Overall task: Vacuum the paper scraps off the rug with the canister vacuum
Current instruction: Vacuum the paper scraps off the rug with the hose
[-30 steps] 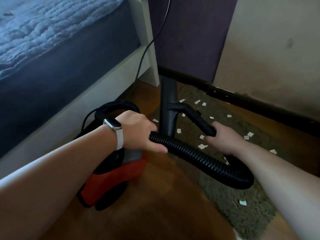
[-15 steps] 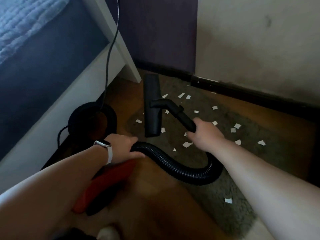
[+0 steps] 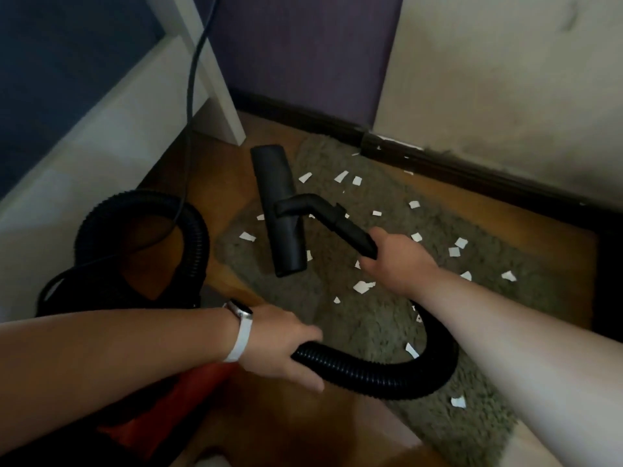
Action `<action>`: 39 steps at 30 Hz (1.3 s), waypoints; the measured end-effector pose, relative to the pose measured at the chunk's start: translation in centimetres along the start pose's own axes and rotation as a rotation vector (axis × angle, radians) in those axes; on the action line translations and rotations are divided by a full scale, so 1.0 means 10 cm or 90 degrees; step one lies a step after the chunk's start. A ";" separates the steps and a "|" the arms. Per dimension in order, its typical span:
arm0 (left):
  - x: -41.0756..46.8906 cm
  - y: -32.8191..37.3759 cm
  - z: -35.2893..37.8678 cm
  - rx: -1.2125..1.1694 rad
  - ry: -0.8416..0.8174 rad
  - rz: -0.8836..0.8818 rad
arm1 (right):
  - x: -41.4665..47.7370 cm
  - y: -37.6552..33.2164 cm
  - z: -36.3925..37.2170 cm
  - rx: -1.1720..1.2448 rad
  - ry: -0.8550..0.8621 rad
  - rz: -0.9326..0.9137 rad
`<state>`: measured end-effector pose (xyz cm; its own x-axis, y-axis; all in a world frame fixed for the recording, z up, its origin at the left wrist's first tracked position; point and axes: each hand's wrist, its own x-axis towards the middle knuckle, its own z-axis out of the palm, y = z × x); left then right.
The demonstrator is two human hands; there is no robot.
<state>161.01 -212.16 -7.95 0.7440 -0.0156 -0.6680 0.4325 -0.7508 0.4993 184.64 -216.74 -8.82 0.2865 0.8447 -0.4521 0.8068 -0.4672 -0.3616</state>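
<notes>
At the centre of the frame, the floor nozzle (image 3: 278,210) is seen lying lengthwise along the left edge of the rug (image 3: 371,328), its far end reaching over the wooden floor (image 3: 215,170). Whether it rests on the pile or is held just above it cannot be told. It is joined by an elbow to the rigid tube (image 3: 347,227). That tube is gripped by the right hand (image 3: 396,264), whose fingers are wrapped round it near where the corrugated hose (image 3: 371,380) begins. The hose is looped down and leftward across the lower middle of the frame, where it is clasped by the left hand (image 3: 279,345), with the fingers curled over it. The red canister (image 3: 175,409) is glimpsed at lower left, mostly hidden under the left forearm.

Paper scraps (image 3: 363,286) are scattered over the rug, mainly to the right of the nozzle and toward the lower right.

The tube and nozzle are judged to be stiff plastic and fairly light, so steering is best done from the tube — where the right hand sits. The hose is soft and springy. It is expected to twist and tug back if pulled, so it is better only guided and kept off the scraps. The scraps are featherlight and could be flicked aside by the hose or the nozzle's edge. The rug looks shaggy and loose — it may be dragged or lifted by suction.
</notes>
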 end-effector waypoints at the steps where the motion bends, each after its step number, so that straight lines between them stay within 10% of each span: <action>1: 0.04 -0.05 0.01 -0.043 -0.021 0.000 | 0.03 -0.01 0.01 -0.016 -0.006 0.000; 6: 0.22 -0.31 0.07 -0.188 -0.048 0.007 | 0.12 -0.07 0.05 -0.056 0.015 0.000; 22: -0.04 -0.99 0.05 0.193 0.119 -0.014 | 0.38 -0.48 0.16 -0.137 -0.109 -0.053; 39: -0.05 -1.05 0.12 0.167 0.308 0.047 | 0.61 -0.44 0.31 -0.107 -0.148 -0.012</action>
<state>155.53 -205.03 -13.53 0.9436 0.1842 -0.2750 0.2746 -0.8996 0.3397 181.29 -210.37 -12.48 0.1601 0.7613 -0.6283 0.8909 -0.3856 -0.2401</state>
